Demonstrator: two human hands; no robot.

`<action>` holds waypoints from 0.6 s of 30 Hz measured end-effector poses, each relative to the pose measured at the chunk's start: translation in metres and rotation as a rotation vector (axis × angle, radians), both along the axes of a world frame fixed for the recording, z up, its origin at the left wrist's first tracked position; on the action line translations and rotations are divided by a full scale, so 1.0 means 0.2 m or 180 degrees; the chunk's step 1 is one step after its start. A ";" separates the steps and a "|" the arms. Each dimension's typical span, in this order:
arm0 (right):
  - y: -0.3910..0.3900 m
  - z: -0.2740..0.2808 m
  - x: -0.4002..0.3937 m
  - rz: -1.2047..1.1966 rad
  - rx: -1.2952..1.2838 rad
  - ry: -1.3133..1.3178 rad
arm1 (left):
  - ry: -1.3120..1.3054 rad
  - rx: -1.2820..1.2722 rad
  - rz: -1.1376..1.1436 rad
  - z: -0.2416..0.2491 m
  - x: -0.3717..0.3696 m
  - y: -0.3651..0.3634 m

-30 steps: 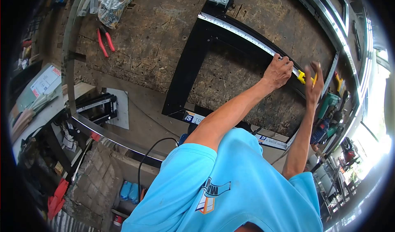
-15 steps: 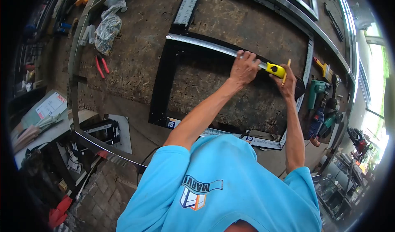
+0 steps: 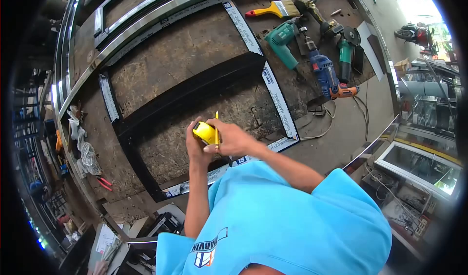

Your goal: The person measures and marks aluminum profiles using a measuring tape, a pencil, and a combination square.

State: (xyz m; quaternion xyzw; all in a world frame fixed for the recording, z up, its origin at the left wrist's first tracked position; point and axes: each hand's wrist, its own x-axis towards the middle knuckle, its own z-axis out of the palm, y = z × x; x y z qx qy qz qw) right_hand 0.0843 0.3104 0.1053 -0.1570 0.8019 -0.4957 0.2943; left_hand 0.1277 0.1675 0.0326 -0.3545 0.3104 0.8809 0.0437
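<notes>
Both hands are together over the near opening of a black aluminium frame (image 3: pixel 191 86) lying on the workbench. My left hand (image 3: pixel 196 151) is wrapped around a yellow tape measure (image 3: pixel 205 132), with no blade showing drawn out. A yellow pencil (image 3: pixel 217 129) stands upright in the fingers of my right hand (image 3: pixel 234 139). The right fingers press against the tape measure's side as well. White printed protective tape covers the frame's outer bars, while its crossbar is bare black.
Right of the frame lie a paintbrush (image 3: pixel 275 8), a green drill (image 3: pixel 282 42), a blue drill (image 3: pixel 324 73) and an angle grinder (image 3: pixel 345 56). Red-handled pliers (image 3: pixel 104 183) and a plastic bag (image 3: pixel 88 158) lie left. Metal profiles (image 3: pixel 141 29) run along the far side.
The blade that lay extended along the crossbar is back in the tape measure. My left hand has left the blade for the case, and both hands came nearer my body. The view turned right.
</notes>
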 end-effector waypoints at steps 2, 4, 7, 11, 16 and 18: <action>0.22 -0.13 -0.17 -0.0330 -0.0283 0.0457 | 0.0173 -0.1556 -0.1208 -0.09 -0.12 -0.10; 0.28 -0.20 -0.27 -0.0321 0.0706 0.2258 | 0.0105 -0.1719 -0.1971 0.03 -0.26 -0.04; 0.33 -0.19 -0.34 -0.0445 0.0544 0.1646 | 0.0397 -0.2455 -0.3007 0.01 -0.42 -0.01; 0.38 -0.11 -0.38 -0.0387 -0.0937 -0.1513 | 0.0897 -0.2364 -0.3714 0.03 -0.57 0.03; 0.43 -0.29 -0.37 -0.0454 -0.1455 -0.1842 | 0.0659 -0.2333 -0.4147 0.11 -0.59 0.11; 0.44 -0.37 -0.40 -0.0366 -0.1392 -0.1455 | 0.0638 -0.2454 -0.4284 0.10 -0.61 0.10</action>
